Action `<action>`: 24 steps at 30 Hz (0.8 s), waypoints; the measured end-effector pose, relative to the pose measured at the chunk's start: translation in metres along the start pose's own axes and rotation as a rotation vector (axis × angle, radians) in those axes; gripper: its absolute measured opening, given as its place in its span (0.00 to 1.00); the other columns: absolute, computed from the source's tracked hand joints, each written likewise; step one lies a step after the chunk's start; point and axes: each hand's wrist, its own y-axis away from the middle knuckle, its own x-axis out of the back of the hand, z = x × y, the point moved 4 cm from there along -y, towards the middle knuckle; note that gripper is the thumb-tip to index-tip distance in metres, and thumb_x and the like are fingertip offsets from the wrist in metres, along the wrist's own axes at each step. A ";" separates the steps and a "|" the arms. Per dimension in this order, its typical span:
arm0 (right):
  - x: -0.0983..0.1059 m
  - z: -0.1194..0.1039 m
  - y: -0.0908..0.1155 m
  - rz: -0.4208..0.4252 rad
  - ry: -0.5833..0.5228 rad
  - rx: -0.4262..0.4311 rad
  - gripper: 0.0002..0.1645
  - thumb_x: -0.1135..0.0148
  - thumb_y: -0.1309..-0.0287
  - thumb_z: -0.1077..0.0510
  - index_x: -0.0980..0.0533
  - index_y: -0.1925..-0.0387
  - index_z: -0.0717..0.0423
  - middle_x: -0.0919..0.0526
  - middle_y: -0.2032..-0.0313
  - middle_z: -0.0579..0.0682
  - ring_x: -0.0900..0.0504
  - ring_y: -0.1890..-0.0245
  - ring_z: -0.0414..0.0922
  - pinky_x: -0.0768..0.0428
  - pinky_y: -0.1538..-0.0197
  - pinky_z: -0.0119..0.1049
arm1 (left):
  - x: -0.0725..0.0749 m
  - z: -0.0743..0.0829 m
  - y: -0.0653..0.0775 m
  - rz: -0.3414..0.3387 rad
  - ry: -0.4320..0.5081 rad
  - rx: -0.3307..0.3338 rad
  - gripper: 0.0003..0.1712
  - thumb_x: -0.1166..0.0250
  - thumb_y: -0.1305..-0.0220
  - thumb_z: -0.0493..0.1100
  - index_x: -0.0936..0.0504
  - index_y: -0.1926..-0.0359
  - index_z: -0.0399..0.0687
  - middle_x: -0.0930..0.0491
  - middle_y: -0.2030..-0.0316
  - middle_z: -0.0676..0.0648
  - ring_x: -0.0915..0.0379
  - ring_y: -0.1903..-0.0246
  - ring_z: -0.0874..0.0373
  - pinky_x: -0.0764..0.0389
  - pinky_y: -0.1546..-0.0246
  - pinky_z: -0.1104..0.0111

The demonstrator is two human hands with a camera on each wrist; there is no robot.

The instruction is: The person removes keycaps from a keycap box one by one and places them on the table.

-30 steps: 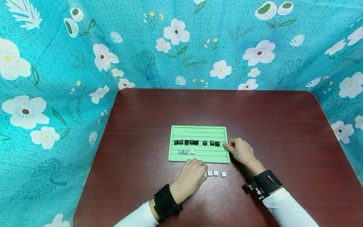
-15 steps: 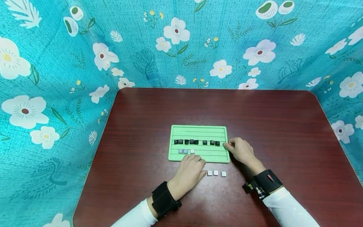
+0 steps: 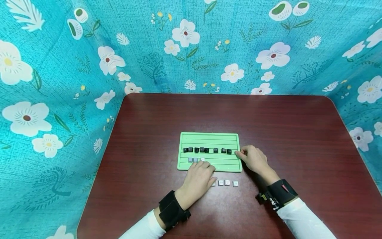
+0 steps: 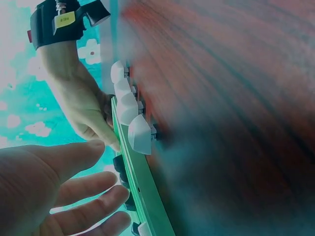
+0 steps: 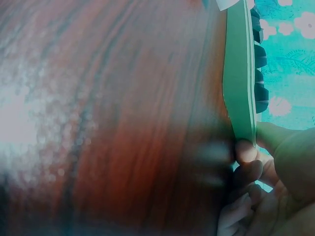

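Head view: a flat, rectangular, light-green ridged board is the landmark here, lying on the dark reddish-brown wood-look table. Small, black, blocky keycaps run across its middle, with two small grey square keycaps nearer the person. Some small white square keycaps sit just off its near edge. The left hand overlaps that edge; can't tell if it's touching.

Left wrist view: left fingers and thumb are apart, nothing between them.

Right wrist view: the right hand is pinching the board's right end, thumb against fingers.
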 end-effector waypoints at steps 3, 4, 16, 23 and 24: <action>0.000 0.000 0.001 0.000 -0.004 0.006 0.25 0.46 0.40 0.40 0.36 0.86 0.48 0.43 0.89 0.41 0.44 0.88 0.42 0.49 0.82 0.35 | 0.000 -0.001 -0.001 0.005 0.001 0.009 0.15 0.36 0.44 0.56 0.17 0.63 0.53 0.20 0.65 0.55 0.28 0.65 0.60 0.30 0.66 0.69; 0.000 0.000 0.001 0.000 -0.004 0.007 0.25 0.46 0.40 0.40 0.35 0.86 0.48 0.43 0.89 0.41 0.44 0.88 0.42 0.48 0.82 0.35 | 0.000 -0.001 -0.001 0.005 0.002 0.010 0.14 0.36 0.44 0.56 0.17 0.63 0.53 0.20 0.65 0.55 0.28 0.65 0.60 0.30 0.66 0.69; 0.001 -0.001 0.002 0.005 -0.019 0.015 0.24 0.45 0.40 0.41 0.35 0.86 0.48 0.42 0.89 0.41 0.43 0.89 0.42 0.47 0.83 0.35 | 0.006 -0.007 -0.005 0.050 0.048 0.036 0.16 0.35 0.45 0.53 0.17 0.59 0.51 0.19 0.62 0.53 0.26 0.62 0.57 0.26 0.59 0.65; 0.002 -0.002 0.002 0.003 -0.021 0.022 0.24 0.45 0.40 0.42 0.35 0.86 0.48 0.42 0.89 0.41 0.44 0.89 0.42 0.49 0.83 0.34 | 0.010 -0.010 -0.009 0.089 0.064 0.045 0.15 0.34 0.46 0.52 0.16 0.61 0.51 0.18 0.63 0.53 0.26 0.63 0.57 0.28 0.66 0.66; 0.002 -0.002 0.002 0.003 -0.021 0.022 0.24 0.45 0.40 0.42 0.35 0.86 0.48 0.42 0.89 0.41 0.43 0.89 0.42 0.49 0.83 0.34 | 0.010 -0.011 -0.009 0.091 0.062 0.046 0.15 0.35 0.46 0.53 0.16 0.61 0.51 0.18 0.63 0.53 0.26 0.63 0.57 0.29 0.67 0.66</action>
